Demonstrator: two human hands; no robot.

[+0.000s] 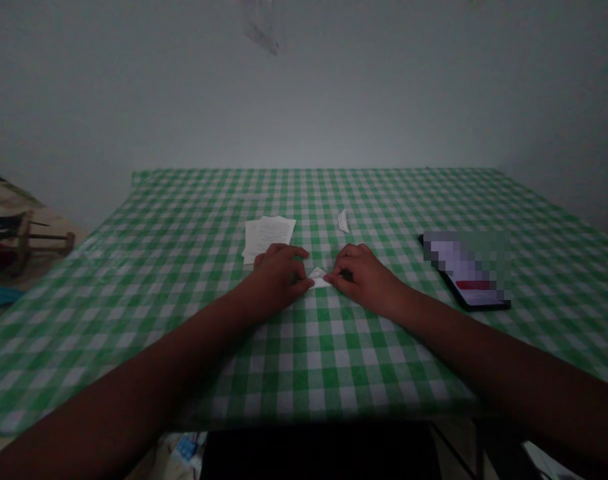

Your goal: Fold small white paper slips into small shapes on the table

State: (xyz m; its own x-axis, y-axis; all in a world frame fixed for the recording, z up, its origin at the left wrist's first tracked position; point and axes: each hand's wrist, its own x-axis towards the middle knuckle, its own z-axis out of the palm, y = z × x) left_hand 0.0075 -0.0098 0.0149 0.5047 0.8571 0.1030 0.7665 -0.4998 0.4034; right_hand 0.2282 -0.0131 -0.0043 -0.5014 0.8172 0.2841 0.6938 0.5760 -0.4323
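A small folded piece of white paper [318, 277] lies on the green-and-white checked tablecloth [309, 360], between my two hands. My left hand [278, 275] pinches its left end with curled fingers. My right hand [360, 275] pinches its right end, fingers also curled in. Both hands rest on the cloth near the middle of the table.
A small stack of white printed sheets [268, 235] lies just beyond my left hand. A scrap of white paper [343, 221] sits further back. A phone [467, 268] with a lit screen lies to the right. A wooden frame [27, 240] stands on the floor at left.
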